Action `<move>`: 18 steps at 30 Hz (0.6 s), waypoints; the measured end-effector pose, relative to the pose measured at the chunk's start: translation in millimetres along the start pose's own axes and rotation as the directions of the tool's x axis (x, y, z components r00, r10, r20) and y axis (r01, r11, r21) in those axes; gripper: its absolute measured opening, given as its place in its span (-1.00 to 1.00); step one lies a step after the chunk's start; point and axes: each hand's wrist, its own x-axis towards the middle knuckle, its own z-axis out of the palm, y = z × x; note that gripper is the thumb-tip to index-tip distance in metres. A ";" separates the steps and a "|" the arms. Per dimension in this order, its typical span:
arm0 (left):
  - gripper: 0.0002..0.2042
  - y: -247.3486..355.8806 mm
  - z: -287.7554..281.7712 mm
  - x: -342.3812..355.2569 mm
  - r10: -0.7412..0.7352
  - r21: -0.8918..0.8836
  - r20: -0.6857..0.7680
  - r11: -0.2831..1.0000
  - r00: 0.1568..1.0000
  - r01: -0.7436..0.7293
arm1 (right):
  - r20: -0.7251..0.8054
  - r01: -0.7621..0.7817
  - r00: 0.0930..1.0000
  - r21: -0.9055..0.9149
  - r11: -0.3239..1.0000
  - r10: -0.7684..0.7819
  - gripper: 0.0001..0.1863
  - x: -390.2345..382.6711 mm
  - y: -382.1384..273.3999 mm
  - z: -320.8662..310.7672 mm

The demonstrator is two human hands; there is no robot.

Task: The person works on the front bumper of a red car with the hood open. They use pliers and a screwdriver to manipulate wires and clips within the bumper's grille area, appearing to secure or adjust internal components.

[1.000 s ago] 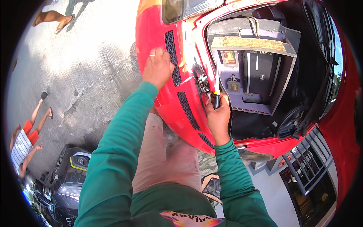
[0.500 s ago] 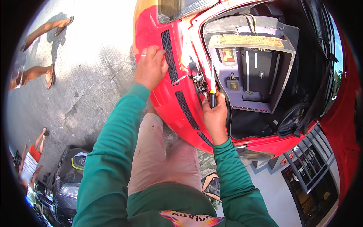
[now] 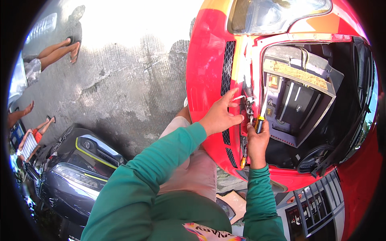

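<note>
My right hand (image 3: 258,145) is closed around a screwdriver (image 3: 260,120) with a black and yellow handle. Its pale shaft points away from me, beside the metal latch (image 3: 249,107) on the red car's front edge. My left hand (image 3: 220,115) hovers over the front panel just left of the latch, thumb and fingers apart, with nothing visible in it. Whether a fingertip touches the latch's small lever I cannot tell. A second yellow-handled tool (image 3: 243,161) lies along the panel edge, nearer to me than the latch.
Behind the latch, a box with a raw wooden edge (image 3: 297,74) fills much of the car's opened compartment. The raised red hood (image 3: 360,180) is at the right. A dark car (image 3: 76,168) stands at lower left. Other people's legs (image 3: 56,55) show on the concrete at upper left.
My left hand has left the bumper's top near the mesh grille and come across to the latch, its fingers spreading. My right hand still grips the screwdriver there. The view has shifted left.
</note>
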 end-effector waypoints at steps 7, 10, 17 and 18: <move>-0.38 -21.3 47.6 4.0 0.052 -0.291 0.147 0.957 0.988 -0.007 | 0.040 -0.170 0.985 0.026 0.985 0.169 -0.76 -37.0 -6.8 -34.5; -0.59 -21.9 80.2 -20.8 0.242 0.043 0.061 0.969 0.968 -0.245 | 0.002 -0.078 0.997 0.121 0.990 0.078 -0.76 -58.8 17.6 -53.4; -0.67 -21.2 131.3 -83.7 0.310 0.415 0.202 0.832 0.929 -0.368 | 0.005 -0.156 0.988 0.165 0.974 0.157 -0.70 -104.5 67.6 -104.5; -0.67 -26.5 138.0 -91.3 0.316 0.430 0.234 0.815 0.919 -0.390 | 0.008 -0.172 0.985 0.191 0.966 0.174 -0.70 -110.4 78.1 -110.2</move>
